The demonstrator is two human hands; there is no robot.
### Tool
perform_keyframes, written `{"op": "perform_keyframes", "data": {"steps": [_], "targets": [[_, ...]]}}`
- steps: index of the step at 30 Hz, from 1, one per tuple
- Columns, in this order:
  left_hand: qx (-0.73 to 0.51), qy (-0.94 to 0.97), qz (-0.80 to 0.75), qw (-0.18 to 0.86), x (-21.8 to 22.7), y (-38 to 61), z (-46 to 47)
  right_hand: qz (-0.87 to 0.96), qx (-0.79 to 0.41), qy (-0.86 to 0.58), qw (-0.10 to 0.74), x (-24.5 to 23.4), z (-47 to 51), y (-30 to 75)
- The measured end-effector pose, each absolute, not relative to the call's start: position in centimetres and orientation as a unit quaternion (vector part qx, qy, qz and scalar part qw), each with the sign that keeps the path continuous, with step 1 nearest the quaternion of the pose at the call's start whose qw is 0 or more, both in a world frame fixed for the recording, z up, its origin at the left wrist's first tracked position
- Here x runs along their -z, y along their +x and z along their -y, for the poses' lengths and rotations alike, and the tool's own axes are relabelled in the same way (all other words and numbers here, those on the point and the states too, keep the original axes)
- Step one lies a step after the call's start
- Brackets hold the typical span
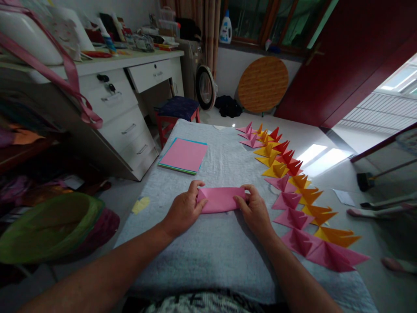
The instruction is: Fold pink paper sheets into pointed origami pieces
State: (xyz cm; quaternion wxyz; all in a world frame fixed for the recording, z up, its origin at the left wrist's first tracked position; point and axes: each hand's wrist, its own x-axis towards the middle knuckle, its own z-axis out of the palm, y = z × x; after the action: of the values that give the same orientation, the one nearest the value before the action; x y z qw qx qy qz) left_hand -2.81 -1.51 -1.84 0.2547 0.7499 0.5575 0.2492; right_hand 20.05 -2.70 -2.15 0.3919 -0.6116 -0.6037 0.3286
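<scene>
A folded strip of pink origami paper [221, 199] is stretched between my hands, low over the cloth-covered table [208, 252]. My left hand [185, 204] pinches its left end between thumb and fingers. At the right end my right hand [256, 208] grips it the same way, thumb on top. Beyond my left hand lies a stack of square coloured paper [184, 155], a pink sheet uppermost. To the right of my right hand stand rows of folded paper cranes, among them a pink crane [295, 217], an orange crane [319, 213] and a red crane [285, 156].
A yellow paper scrap [140, 204] rests near the table's left edge. Left on the floor is a green-lined basket [52, 226]. A stool [179, 108] and a white desk [114, 95] stand beyond. A round wooden tabletop [263, 84] leans against the wall.
</scene>
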Motion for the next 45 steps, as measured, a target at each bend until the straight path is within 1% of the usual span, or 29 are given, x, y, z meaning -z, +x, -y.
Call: {"op": "perform_keyframes", "data": {"steps": [5,8,15,21,35,45], "targets": [[-0.192,0.805,-0.534,0.175,1.8,-2.6,1.6,0.612,-0.291,-0.628,0.381,2.3,2.6,20.0],[-0.159,0.835,-0.509,0.135,1.6,-2.5,1.6,0.628,-0.253,-0.642,0.358,2.4,2.7,20.0],[-0.117,0.843,-0.517,0.092,1.9,-2.7,1.6,0.660,-0.194,-0.655,0.312,2.7,2.7,19.8],[-0.120,0.845,-0.514,0.090,1.9,-2.7,1.6,0.671,-0.161,-0.666,0.282,3.0,2.7,19.6],[-0.119,0.839,-0.527,0.070,2.5,-2.7,1.4,0.655,-0.156,-0.682,0.284,2.9,2.2,19.7],[-0.114,0.837,-0.531,0.067,2.5,-2.6,1.4,0.650,-0.140,-0.698,0.267,2.9,2.2,19.5]]}}
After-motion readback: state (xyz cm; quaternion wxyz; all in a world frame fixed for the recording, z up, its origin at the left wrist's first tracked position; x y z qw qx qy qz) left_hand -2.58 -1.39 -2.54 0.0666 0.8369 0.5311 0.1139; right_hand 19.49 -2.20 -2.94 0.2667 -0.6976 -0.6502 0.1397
